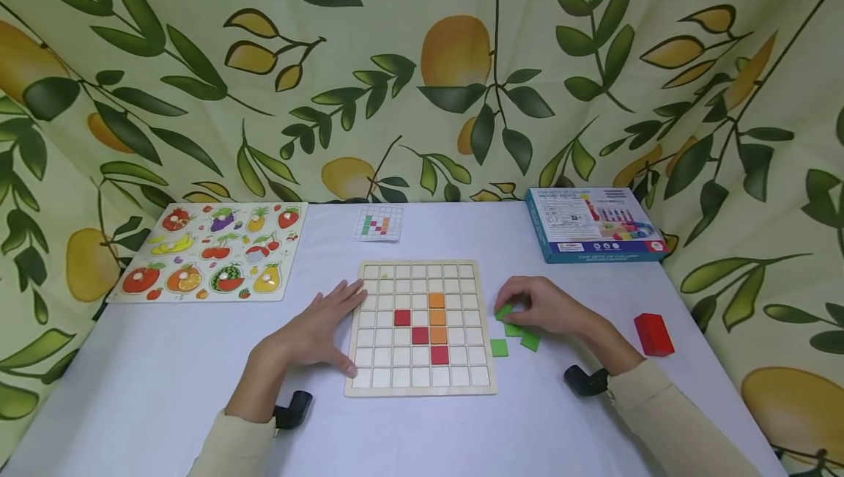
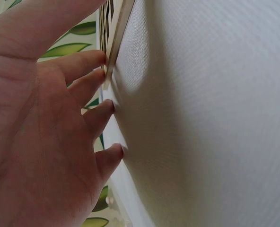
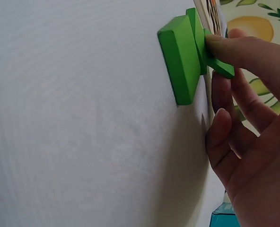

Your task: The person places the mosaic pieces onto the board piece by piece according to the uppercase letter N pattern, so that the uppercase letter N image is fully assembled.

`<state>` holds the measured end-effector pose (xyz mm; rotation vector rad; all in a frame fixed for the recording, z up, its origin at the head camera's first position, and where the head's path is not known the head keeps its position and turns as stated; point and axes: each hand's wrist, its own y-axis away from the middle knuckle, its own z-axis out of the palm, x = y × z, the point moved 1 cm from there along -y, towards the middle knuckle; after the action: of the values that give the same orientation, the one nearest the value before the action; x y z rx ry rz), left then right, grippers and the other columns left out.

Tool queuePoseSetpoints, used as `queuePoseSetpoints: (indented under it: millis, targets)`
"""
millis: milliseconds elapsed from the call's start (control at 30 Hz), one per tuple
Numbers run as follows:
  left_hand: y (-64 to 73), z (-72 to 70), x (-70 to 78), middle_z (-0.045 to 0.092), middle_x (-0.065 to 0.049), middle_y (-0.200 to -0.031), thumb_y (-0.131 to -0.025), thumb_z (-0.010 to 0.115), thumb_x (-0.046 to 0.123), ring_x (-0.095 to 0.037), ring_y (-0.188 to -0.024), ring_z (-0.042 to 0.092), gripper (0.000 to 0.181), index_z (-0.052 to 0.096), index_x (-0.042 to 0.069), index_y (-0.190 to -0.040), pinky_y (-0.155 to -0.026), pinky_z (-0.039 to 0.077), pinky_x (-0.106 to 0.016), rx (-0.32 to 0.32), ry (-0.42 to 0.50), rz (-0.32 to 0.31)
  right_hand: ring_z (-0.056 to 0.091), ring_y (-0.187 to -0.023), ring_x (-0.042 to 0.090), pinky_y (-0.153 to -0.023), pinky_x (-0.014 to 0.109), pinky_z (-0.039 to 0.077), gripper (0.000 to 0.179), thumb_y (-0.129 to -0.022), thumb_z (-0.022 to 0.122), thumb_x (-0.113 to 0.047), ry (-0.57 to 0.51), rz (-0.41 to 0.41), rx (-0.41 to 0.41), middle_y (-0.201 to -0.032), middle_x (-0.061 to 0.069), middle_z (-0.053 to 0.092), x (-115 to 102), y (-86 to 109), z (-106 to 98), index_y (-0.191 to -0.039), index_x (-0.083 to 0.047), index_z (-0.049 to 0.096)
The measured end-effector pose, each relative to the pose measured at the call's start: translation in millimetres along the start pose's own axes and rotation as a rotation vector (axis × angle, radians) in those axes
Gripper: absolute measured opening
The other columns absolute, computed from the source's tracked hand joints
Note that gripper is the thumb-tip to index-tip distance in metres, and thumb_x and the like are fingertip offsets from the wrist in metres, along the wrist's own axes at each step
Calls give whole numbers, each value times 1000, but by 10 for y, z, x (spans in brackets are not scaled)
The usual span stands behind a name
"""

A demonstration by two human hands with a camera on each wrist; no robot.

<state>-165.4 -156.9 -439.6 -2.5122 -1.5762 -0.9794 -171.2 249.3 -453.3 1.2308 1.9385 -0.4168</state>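
Observation:
A wooden grid board (image 1: 422,391) lies in the middle of the table, with three orange tiles (image 1: 437,317) stacked in one column and three red tiles (image 1: 420,335) running diagonally in its cells. My left hand (image 1: 306,334) rests at the board's left edge, its fingers spread and fairly straight, thumb near the lower corner. To the right of the board, my right hand (image 1: 547,305) pinches a green square tile (image 3: 220,67) between thumb and fingers. Other green tiles (image 1: 499,347) lie on the table just below that hand; in the right wrist view a thick green piece (image 3: 180,61) stands out closest.
A small pattern card (image 1: 378,223) with coloured squares lies behind the board. At the back left is a fruit puzzle board (image 1: 211,251). A boxed set (image 1: 596,225) sits at the back right, and a red block (image 1: 654,335) lies beyond my right wrist.

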Motion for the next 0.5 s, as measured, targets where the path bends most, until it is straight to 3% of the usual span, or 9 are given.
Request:
queuePoseSetpoints:
  millis: [200, 500]
  targets:
    - [-7, 11, -22, 22, -6, -173, -55, 99, 41, -36, -162, 11, 125, 36, 10, -159, -130, 13, -63, 0, -4, 8, 62, -92, 11, -75, 19, 51, 12, -88, 78, -9, -3, -16, -19, -108, 3, 77, 12, 9, -22, -96, -18, 79]
    - [-28, 11, -37, 21, -4, -173, -55, 99, 43, -34, -162, 10, 126, 36, 11, -159, -131, 13, -62, 2, -3, -3, 62, -84, 9, -73, 19, 55, 17, -85, 83, -17, 6, 14, 4, -107, 0, 77, 8, -32, -67, -101, -19, 81]
